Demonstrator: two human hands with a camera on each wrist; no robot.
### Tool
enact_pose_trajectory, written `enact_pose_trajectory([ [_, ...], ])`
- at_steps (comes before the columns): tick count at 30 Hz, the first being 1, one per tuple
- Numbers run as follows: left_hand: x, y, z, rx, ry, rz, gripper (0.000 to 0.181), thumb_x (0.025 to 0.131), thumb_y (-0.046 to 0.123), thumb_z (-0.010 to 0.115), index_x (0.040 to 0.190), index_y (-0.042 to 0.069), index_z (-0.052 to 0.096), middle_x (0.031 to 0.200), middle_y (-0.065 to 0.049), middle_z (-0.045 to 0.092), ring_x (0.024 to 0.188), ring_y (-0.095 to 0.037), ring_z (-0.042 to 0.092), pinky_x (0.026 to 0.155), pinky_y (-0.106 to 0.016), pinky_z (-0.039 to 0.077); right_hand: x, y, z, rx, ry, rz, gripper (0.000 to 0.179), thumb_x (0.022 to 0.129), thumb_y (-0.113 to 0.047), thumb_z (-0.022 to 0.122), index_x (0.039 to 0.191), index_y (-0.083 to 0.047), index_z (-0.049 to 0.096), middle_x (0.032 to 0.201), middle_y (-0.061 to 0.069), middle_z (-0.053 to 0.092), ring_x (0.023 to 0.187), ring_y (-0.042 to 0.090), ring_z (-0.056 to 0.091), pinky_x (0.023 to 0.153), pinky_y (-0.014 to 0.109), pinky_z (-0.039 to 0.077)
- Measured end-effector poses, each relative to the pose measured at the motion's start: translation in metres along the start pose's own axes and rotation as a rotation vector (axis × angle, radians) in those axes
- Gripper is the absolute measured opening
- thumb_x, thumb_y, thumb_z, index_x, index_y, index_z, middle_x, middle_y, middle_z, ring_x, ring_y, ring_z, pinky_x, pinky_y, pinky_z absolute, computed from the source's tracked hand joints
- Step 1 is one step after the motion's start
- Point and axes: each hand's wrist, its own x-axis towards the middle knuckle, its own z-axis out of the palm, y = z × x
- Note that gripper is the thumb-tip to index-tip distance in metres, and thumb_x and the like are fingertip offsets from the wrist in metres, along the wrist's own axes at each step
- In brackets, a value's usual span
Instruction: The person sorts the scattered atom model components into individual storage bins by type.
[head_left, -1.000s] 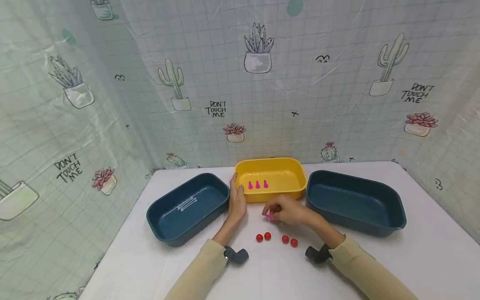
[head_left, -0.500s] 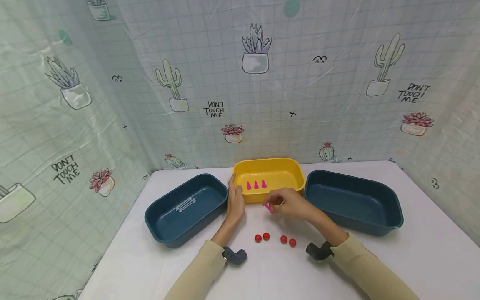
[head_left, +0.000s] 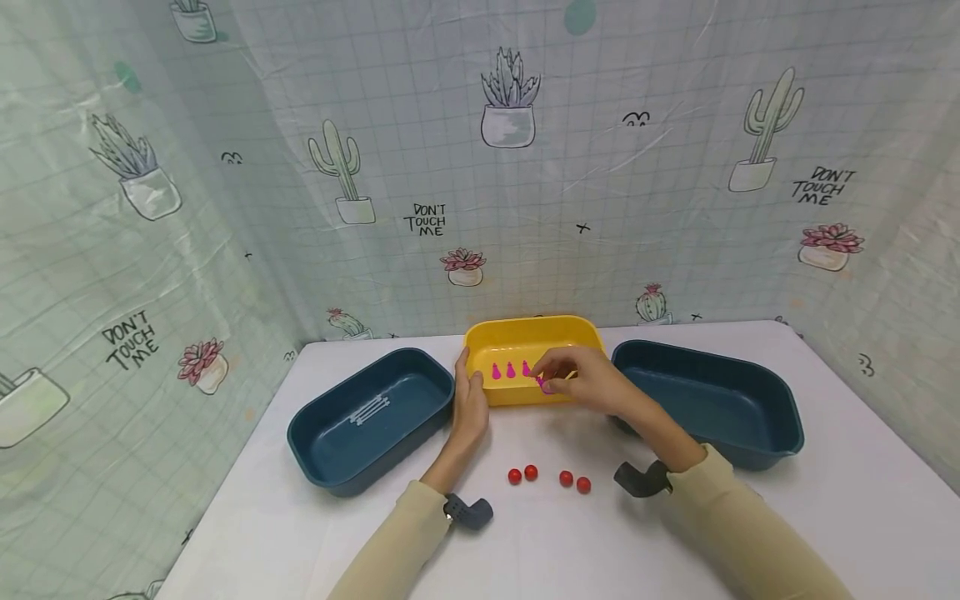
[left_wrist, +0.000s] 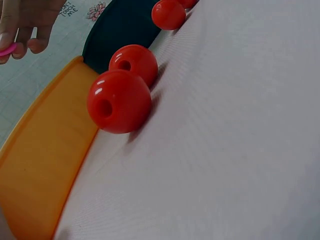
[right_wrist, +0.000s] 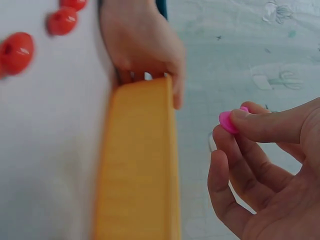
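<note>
My right hand (head_left: pixel 581 379) pinches a small pink pin-shaped piece (right_wrist: pixel 230 121) between thumb and fingertips, over the front rim of the yellow tray (head_left: pixel 573 337). Inside that tray, several similar pink pieces (head_left: pixel 510 370) stand in a row towards the left; the rightmost is partly behind my right fingers. My left hand (head_left: pixel 471 408) holds the tray's left end, thumb at the front corner and fingers along the side. In the right wrist view, the left hand (right_wrist: pixel 145 42) is seen around the tray's end.
Several red beads (head_left: pixel 566 478) with holes lie on the white table (head_left: pixel 540 550) before the tray. A dark blue tray (head_left: pixel 322 467) on the left contains thin pale sticks (head_left: pixel 369 409). Another dark blue tray (head_left: pixel 720 417) stands to the right. Patterned cloth (head_left: pixel 420 125) hangs behind.
My right hand has lifted the pink piece from in front of the yellow tray and moved it forward over the tray's rim. The left hand has stayed at the tray's end.
</note>
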Motion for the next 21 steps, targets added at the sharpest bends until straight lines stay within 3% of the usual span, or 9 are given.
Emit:
enact_pose_trajectory([
  [6, 0.001, -0.001, 0.0, -0.003, 0.002, 0.012, 0.056, 0.11, 0.019, 0.031, 0.165, 0.015, 0.02, 0.173, -0.007, 0.02, 0.16, -0.029, 0.021, 0.131, -0.051, 0.015, 0.015, -0.005, -0.018, -0.039, 0.079, 0.018, 0.017, 0.093, -0.004, 0.074, 0.109, -0.009, 0.076, 0.096, 0.008, 0.072, 0.085, 0.019, 0.065, 0.079, 0.028, 0.058],
  [14, 0.0, -0.001, 0.0, -0.003, 0.01, 0.024, 0.055, 0.11, 0.018, 0.031, 0.164, 0.015, 0.021, 0.173, -0.008, 0.021, 0.16, -0.029, 0.02, 0.132, -0.051, 0.014, 0.041, 0.002, -0.033, -0.005, 0.099, 0.074, 0.019, 0.096, -0.002, 0.068, 0.114, -0.006, 0.074, 0.1, 0.014, 0.074, 0.09, 0.036, 0.068, 0.076, 0.03, 0.058],
  [21, 0.001, -0.003, 0.001, -0.009, 0.011, 0.03, 0.055, 0.11, 0.016, 0.031, 0.164, 0.014, 0.021, 0.173, -0.009, 0.02, 0.16, -0.031, 0.02, 0.131, -0.052, 0.013, 0.059, 0.015, -0.036, -0.027, 0.086, 0.161, 0.019, 0.096, -0.004, 0.069, 0.115, -0.005, 0.074, 0.104, 0.016, 0.076, 0.086, 0.025, 0.069, 0.079, 0.033, 0.061],
])
